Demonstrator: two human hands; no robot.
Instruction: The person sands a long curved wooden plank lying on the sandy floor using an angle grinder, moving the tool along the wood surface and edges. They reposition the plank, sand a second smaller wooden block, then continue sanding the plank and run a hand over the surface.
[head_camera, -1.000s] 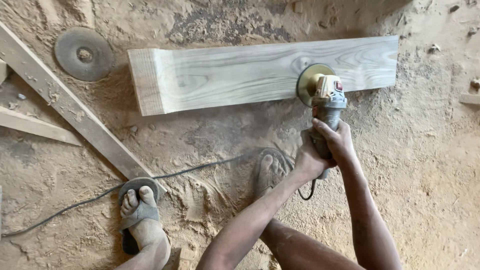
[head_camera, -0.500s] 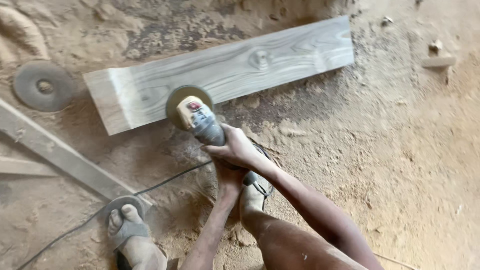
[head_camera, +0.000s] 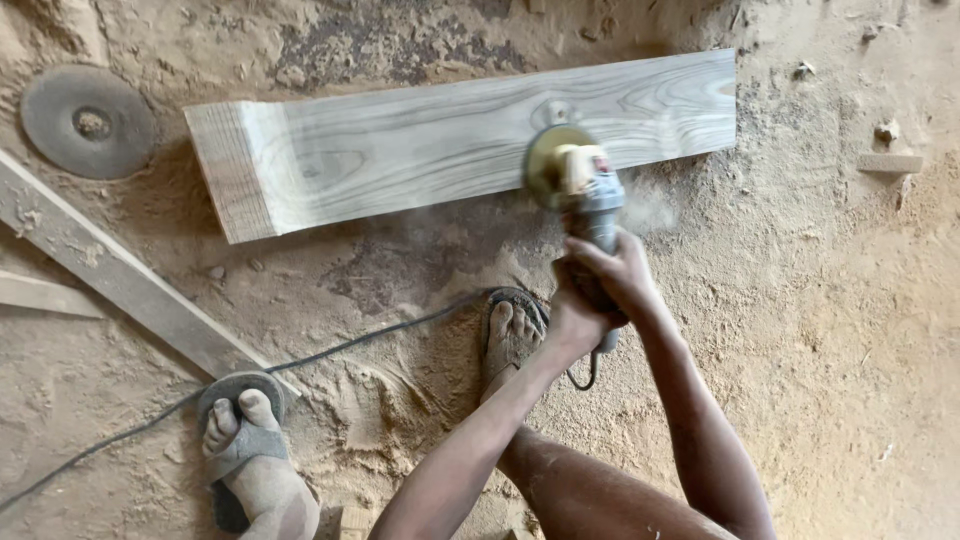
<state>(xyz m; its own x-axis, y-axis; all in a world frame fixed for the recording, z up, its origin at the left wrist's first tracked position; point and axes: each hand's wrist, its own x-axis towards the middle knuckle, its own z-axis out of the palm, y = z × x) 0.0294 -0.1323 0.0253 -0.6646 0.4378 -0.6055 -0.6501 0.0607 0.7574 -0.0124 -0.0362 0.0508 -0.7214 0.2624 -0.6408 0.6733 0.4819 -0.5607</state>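
A long pale wooden plank (head_camera: 400, 150) lies on the sawdust-covered ground. Both hands grip the body of a grey angle grinder (head_camera: 585, 195); its yellowish sanding disc (head_camera: 548, 160) rests on the plank's near edge, right of centre, with dust rising beside it. My left hand (head_camera: 572, 318) holds the tool's rear end from below. My right hand (head_camera: 622, 275) wraps around it just above. The grinder's black cord (head_camera: 300, 362) runs left across the ground.
A round grey disc (head_camera: 88, 122) lies at the upper left. Two wooden battens (head_camera: 130, 280) slant along the left side. My sandalled feet (head_camera: 512, 335) (head_camera: 245, 440) stand on the sawdust. A small wood offcut (head_camera: 888, 162) lies at the right.
The grinder swept left along the plank's near edge, then back right to just past centre. Both hands stayed on it throughout.
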